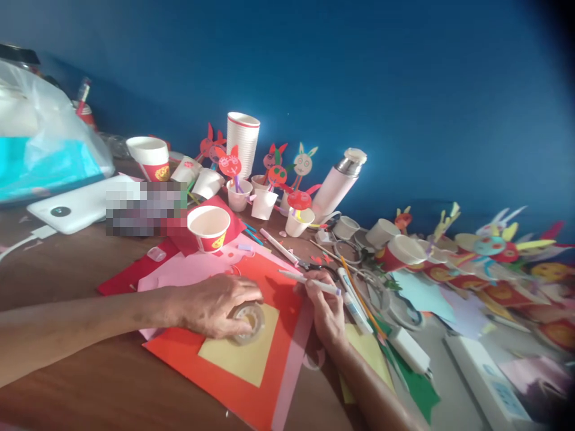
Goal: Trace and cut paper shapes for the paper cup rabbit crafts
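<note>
My left hand point(215, 304) is closed around a roll of clear tape point(257, 320), which rests on a small yellow sheet of paper point(238, 362). That sheet lies on a larger orange-red paper point(179, 354), with pink paper point(168, 272) underneath. In my right hand point(327, 311) is a white marker point(321, 281) with a purple end, its narrow tip pointing left above the orange-red paper. A white-and-red paper cup point(209, 227) stands just beyond my left hand. Close to my right hand, scissors point(321, 268) lie partly hidden behind the marker.
Paper cups with rabbit-faced figures point(277, 175) stand along the blue wall. A stack of cups point(242, 140) and a pink thermos point(336, 185) rise behind. White phone point(76, 206) and plastic bag point(45, 131) are left; cables, a power strip point(487, 377) and more paper figures point(489, 245) lie right.
</note>
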The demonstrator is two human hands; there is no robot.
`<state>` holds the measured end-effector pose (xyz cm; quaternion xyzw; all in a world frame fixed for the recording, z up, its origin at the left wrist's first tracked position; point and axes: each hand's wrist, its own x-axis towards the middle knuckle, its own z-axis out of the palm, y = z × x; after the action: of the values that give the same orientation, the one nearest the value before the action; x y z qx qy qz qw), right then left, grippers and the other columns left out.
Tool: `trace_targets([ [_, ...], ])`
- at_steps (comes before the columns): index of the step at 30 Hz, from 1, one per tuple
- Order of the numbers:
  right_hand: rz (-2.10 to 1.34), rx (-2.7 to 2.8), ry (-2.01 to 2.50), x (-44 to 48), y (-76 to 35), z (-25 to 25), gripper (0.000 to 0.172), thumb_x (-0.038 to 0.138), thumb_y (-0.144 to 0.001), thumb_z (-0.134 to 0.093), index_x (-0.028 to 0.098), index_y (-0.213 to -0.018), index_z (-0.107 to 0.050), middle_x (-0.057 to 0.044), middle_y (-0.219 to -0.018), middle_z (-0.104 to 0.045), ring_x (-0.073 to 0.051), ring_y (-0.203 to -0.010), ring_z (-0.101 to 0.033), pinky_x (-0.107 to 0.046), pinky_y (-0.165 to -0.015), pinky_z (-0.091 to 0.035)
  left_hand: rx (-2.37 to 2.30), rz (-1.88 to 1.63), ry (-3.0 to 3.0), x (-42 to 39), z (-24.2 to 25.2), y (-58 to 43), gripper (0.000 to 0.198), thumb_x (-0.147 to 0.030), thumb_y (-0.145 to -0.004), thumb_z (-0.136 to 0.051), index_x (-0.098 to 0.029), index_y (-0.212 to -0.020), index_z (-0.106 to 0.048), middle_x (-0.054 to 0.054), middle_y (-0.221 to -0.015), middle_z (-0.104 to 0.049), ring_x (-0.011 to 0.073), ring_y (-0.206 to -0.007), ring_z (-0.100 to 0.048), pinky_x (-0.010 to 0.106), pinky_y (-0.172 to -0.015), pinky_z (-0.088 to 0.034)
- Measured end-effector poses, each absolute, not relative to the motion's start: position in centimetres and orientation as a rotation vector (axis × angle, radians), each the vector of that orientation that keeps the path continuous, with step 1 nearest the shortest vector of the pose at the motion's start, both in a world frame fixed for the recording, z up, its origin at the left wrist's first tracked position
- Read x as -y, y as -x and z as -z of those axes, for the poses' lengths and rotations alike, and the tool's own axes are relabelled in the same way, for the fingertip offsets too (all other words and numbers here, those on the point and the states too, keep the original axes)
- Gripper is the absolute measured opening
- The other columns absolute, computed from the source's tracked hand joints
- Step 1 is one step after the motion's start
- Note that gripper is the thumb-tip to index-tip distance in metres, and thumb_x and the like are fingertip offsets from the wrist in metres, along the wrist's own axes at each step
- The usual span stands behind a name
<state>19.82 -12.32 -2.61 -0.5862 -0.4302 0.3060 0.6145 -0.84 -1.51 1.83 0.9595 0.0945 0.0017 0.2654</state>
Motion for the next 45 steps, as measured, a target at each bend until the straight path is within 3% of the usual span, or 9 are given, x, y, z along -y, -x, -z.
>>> trace_targets([
  [4, -0.693, 1.015, 1.341, 12.4, -19.7, 2.4, 0.013, 0.032, -0.087, -0.053, 0.021, -0.089, -0.058, 0.002, -0.071, -0.064, -0.013, -0.07, -0.059, -0.024, -0.068, -0.044, -0.214, -0.029, -2.651, 2.0, -1.6, 0.9, 0.057, -0.045, -0.062, -0.07, -0.017, -0.108, -0.053, 0.007, -0.094, -0.058, 0.022, -0.083, -0.056, 0.03, -0.071, -0.041],
  [10, -0.681, 1.023, 1.355, 12.6, -19.8, 2.6, 0.014, 0.033, -0.087, -0.054, 0.021, -0.09, -0.059, 0.003, -0.071, -0.065, -0.012, -0.068, -0.059, -0.022, -0.066, -0.044, -0.238, -0.069, -2.522, 0.5, -2.4, 0.8, 0.024, -0.029, -0.066, -0.062, -0.017, -0.086, -0.058, 0.001, -0.08, -0.055, 0.0125, -0.064, -0.05, 0.024, -0.058, -0.038],
  [19, -0.6, 0.998, 1.422, 12.4, -20.2, 2.9, 0.015, 0.034, -0.085, -0.056, 0.021, -0.093, -0.059, 0.001, -0.075, -0.066, -0.015, -0.07, -0.058, -0.025, -0.065, -0.043, -0.453, -0.272, -2.325, -1.6, -2.5, 1.0, 0.041, -0.024, -0.072, -0.057, -0.018, -0.112, -0.053, 0.007, -0.115, -0.057, 0.0218, -0.103, -0.053, 0.029, -0.079, -0.045],
  [24, -0.545, 0.999, 1.44, 12.3, -20.5, 2.9, 0.017, 0.035, -0.087, -0.053, 0.02, -0.092, -0.057, 0.0, -0.073, -0.064, -0.015, -0.066, -0.054, -0.027, -0.063, -0.042, -0.458, -0.408, -2.351, -1.7, -1.6, 0.8, 0.044, -0.024, -0.072, -0.056, -0.016, -0.115, -0.052, 0.009, -0.116, -0.057, 0.0195, -0.103, -0.054, 0.031, -0.086, -0.045],
  [28, -0.523, 1.012, 1.432, 12.3, -20.4, 3.0, 0.015, 0.035, -0.086, -0.054, 0.02, -0.088, -0.055, 0.003, -0.064, -0.06, -0.014, -0.063, -0.054, -0.027, -0.063, -0.042, -0.472, -0.392, -2.458, -1.4, -1.4, 1.0, 0.05, -0.03, -0.071, -0.058, -0.016, -0.119, -0.05, 0.01, -0.121, -0.055, 0.0242, -0.113, -0.05, 0.037, -0.096, -0.04],
  [31, -0.516, 1.02, 1.428, 12.3, -20.2, 3.0, 0.015, 0.035, -0.085, -0.056, 0.02, -0.084, -0.054, 0.003, -0.061, -0.059, -0.014, -0.059, -0.054, -0.027, -0.061, -0.043, -0.399, -0.328, -2.576, -1.0, -2.4, 1.4, 0.052, -0.03, -0.068, -0.061, -0.015, -0.117, -0.052, 0.012, -0.119, -0.056, 0.0269, -0.109, -0.052, 0.038, -0.093, -0.041],
  [37, -0.508, 1.019, 1.447, 12.3, -19.6, 2.6, 0.013, 0.033, -0.085, -0.055, 0.02, -0.089, -0.052, 0.004, -0.06, -0.06, -0.014, -0.058, -0.056, -0.027, -0.06, -0.043, -0.283, -0.227, -2.825, 2.8, -3.4, 2.7, 0.036, -0.034, -0.073, -0.063, -0.017, -0.105, -0.057, 0.01, -0.099, -0.06, 0.0259, -0.095, -0.054, 0.041, -0.089, -0.04],
  [40, -0.497, 1.017, 1.469, 12.4, -19.3, 2.2, 0.012, 0.031, -0.085, -0.055, 0.02, -0.085, -0.051, 0.003, -0.062, -0.062, -0.015, -0.059, -0.057, -0.027, -0.061, -0.044, -0.229, -0.185, -2.894, 4.7, -2.4, 3.2, 0.029, -0.027, -0.079, -0.059, -0.018, -0.106, -0.054, 0.009, -0.105, -0.058, 0.025, -0.102, -0.049, 0.04, -0.094, -0.035],
  [45, -0.5, 1.038, 1.484, 12.5, -19.2, 1.9, 0.012, 0.03, -0.084, -0.055, 0.02, -0.081, -0.052, 0.002, -0.064, -0.063, -0.014, -0.062, -0.058, -0.026, -0.063, -0.044, -0.355, -0.05, -2.82, 4.2, -1.8, 3.2, 0.033, -0.023, -0.075, -0.063, -0.018, -0.106, -0.052, 0.007, -0.1, -0.057, 0.024, -0.097, -0.048, 0.037, -0.085, -0.039],
])
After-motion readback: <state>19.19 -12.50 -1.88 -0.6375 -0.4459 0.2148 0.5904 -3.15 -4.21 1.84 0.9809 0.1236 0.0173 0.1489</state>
